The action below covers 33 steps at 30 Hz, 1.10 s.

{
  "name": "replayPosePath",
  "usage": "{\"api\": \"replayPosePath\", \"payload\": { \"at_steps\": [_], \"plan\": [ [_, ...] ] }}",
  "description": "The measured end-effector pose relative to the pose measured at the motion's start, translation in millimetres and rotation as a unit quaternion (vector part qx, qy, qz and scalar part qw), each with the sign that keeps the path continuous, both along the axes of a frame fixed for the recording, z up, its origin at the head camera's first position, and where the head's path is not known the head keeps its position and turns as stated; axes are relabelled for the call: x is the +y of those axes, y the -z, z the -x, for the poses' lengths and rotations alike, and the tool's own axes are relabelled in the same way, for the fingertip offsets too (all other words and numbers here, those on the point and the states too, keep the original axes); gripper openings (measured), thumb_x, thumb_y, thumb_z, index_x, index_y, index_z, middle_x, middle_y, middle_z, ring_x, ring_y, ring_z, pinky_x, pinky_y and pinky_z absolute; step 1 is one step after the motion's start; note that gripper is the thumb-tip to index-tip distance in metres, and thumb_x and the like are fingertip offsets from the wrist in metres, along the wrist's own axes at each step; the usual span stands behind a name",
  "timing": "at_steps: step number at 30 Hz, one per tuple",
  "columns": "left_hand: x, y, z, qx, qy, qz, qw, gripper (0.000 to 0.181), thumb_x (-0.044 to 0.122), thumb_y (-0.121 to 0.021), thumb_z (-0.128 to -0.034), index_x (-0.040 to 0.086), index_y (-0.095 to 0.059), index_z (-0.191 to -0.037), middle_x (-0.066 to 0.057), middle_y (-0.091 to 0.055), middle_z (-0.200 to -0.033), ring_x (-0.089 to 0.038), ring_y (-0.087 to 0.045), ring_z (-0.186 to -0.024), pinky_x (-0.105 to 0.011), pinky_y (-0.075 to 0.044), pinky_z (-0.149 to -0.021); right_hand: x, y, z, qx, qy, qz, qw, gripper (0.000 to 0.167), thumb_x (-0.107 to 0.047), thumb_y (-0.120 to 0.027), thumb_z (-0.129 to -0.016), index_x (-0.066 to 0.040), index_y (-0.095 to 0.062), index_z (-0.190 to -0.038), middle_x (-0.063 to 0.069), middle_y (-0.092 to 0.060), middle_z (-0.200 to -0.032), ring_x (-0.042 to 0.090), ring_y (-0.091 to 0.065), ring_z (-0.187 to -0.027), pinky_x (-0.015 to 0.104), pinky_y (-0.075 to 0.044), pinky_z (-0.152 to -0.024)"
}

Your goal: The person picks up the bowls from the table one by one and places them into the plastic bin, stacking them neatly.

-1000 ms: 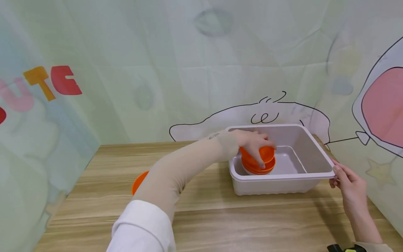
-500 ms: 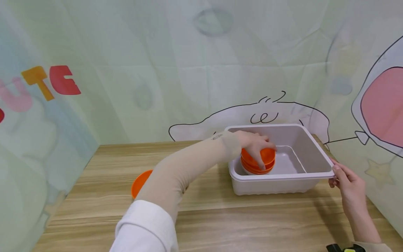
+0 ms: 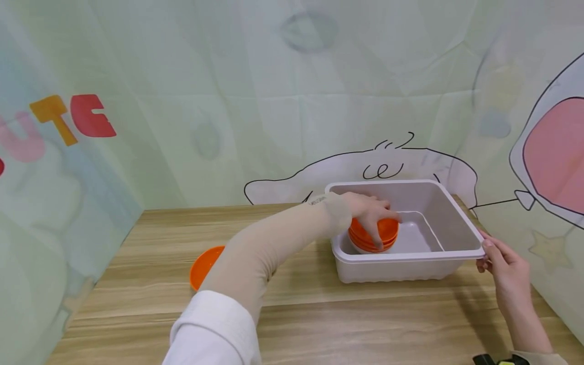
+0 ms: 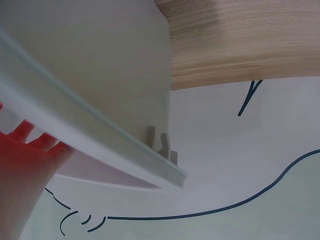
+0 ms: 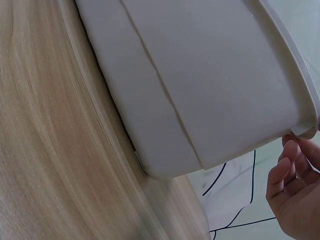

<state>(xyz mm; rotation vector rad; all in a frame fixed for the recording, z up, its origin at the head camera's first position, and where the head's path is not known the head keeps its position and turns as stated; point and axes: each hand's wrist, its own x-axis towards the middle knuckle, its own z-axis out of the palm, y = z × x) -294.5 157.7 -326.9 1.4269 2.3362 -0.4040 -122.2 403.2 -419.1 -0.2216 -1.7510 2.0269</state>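
Note:
A pale grey plastic bin [image 3: 410, 256] stands on the table at the right of the head view. Inside its left end sits a stack of orange bowls [image 3: 388, 230]. My left hand [image 3: 371, 213] reaches over the bin's side and holds the top bowl, thumb at the near side and fingers across the far rim. The left wrist view shows that hand [image 4: 25, 165] only partly, behind the bin's wall. At the bin's near right corner my right hand [image 3: 508, 268] grips the rim; in the right wrist view its curled fingers [image 5: 290, 165] are under the lip.
Another orange bowl [image 3: 203, 266] lies on the wooden table [image 3: 347, 329] at the left, partly covered by my left sleeve [image 3: 260, 248]. A printed cloth backdrop [image 3: 237, 126] rises directly behind and beside the table.
The top bowl has sunk lower into the stack, with my left hand following it down. My left forearm has shifted slightly right, uncovering more of the bowl on the table.

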Motion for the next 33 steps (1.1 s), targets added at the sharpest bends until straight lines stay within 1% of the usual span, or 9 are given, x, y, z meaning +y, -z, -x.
{"api": "replayPosePath", "payload": {
  "at_steps": [7,12,16,18,22,24,28,31,33],
  "plan": [
    [1.2,4.9,-1.2,0.009,0.007,0.003,0.9999,0.082,0.066,-0.061,-0.0793,0.047,-0.021,-0.148,0.003,-0.031,-0.147,-0.017,-0.034,-0.129,-0.034,-0.042,-0.100,-0.6,-0.5,1.4,0.000,0.000,0.006,1.0000,0.020,-0.016,-0.060,-0.094,-0.016,-0.074,-0.108,-0.007,-0.067,-0.075,0.006,-0.057,-0.059,0.019,-0.045,-0.051],
    [1.3,6.2,-2.0,-0.002,0.002,0.003,1.0000,0.083,0.066,-0.062,-0.0792,0.047,-0.020,-0.149,0.003,-0.028,-0.151,-0.017,-0.034,-0.132,-0.035,-0.041,-0.103,-1.0,-0.9,1.3,-0.002,0.000,0.009,1.0000,0.020,-0.016,-0.059,-0.095,-0.016,-0.074,-0.109,-0.007,-0.067,-0.074,0.006,-0.057,-0.059,0.019,-0.045,-0.052],
    [1.1,6.9,-3.0,-0.012,-0.008,0.003,0.9999,0.083,0.065,-0.061,-0.0799,0.047,-0.018,-0.149,0.003,-0.023,-0.155,-0.018,-0.031,-0.136,-0.036,-0.039,-0.106,-0.9,-1.3,1.3,-0.003,0.004,0.007,1.0000,0.021,-0.016,-0.059,-0.095,-0.016,-0.073,-0.109,-0.007,-0.067,-0.074,0.006,-0.056,-0.060,0.019,-0.045,-0.052],
    [1.1,7.2,-3.5,-0.021,-0.017,0.002,0.9996,0.083,0.065,-0.061,-0.0801,0.048,-0.017,-0.149,0.003,-0.020,-0.158,-0.020,-0.028,-0.140,-0.037,-0.038,-0.108,-1.0,-1.4,1.3,-0.005,0.006,0.005,1.0000,0.021,-0.016,-0.058,-0.095,-0.017,-0.073,-0.109,-0.007,-0.067,-0.074,0.006,-0.056,-0.059,0.019,-0.045,-0.052],
    [0.8,7.4,-5.0,-0.037,-0.036,0.006,0.9986,0.084,0.065,-0.060,-0.0807,0.050,-0.014,-0.149,0.004,-0.010,-0.162,-0.025,-0.018,-0.147,-0.039,-0.030,-0.114,-0.8,-1.4,1.7,-0.007,0.008,0.008,0.9999,0.020,-0.015,-0.058,-0.095,-0.018,-0.074,-0.108,-0.007,-0.067,-0.074,0.006,-0.057,-0.059,0.019,-0.045,-0.052],
    [0.3,7.1,-6.1,-0.040,-0.046,0.009,0.9981,0.084,0.065,-0.060,-0.0807,0.052,-0.012,-0.148,0.005,-0.005,-0.163,-0.026,-0.012,-0.150,-0.041,-0.025,-0.117,-0.9,-1.9,2.1,-0.009,0.010,0.010,0.9999,0.020,-0.015,-0.058,-0.095,-0.018,-0.074,-0.108,-0.007,-0.067,-0.074,0.006,-0.056,-0.059,0.019,-0.045,-0.051],
    [-2.5,5.1,-8.8,-0.041,-0.060,0.012,0.9973,0.084,0.065,-0.059,-0.0810,0.054,-0.008,-0.148,0.006,0.001,-0.163,-0.028,-0.003,-0.151,-0.045,-0.021,-0.119,-1.3,-1.9,1.9,-0.005,0.008,0.010,0.9999,0.020,-0.015,-0.058,-0.095,-0.017,-0.074,-0.108,-0.007,-0.067,-0.073,0.007,-0.056,-0.059,0.019,-0.044,-0.051],
    [-5.3,2.2,-10.6,-0.040,-0.063,0.007,0.9972,0.085,0.064,-0.059,-0.0814,0.054,-0.007,-0.148,0.005,0.003,-0.163,-0.028,-0.002,-0.151,-0.047,-0.020,-0.119,-1.4,-1.7,1.8,0.000,0.007,0.011,0.9999,0.021,-0.013,-0.058,-0.095,-0.017,-0.074,-0.108,-0.007,-0.068,-0.074,0.007,-0.056,-0.059,0.019,-0.044,-0.051],
    [-7.4,-0.9,-11.7,-0.038,-0.056,-0.003,0.9977,0.086,0.062,-0.059,-0.0825,0.052,-0.007,-0.149,0.004,0.003,-0.164,-0.029,-0.001,-0.151,-0.048,-0.019,-0.119,-1.4,-1.9,1.9,-0.001,0.007,0.014,0.9999,0.021,-0.013,-0.058,-0.095,-0.017,-0.074,-0.107,-0.007,-0.068,-0.074,0.007,-0.056,-0.059,0.019,-0.044,-0.051]
  ]
}}
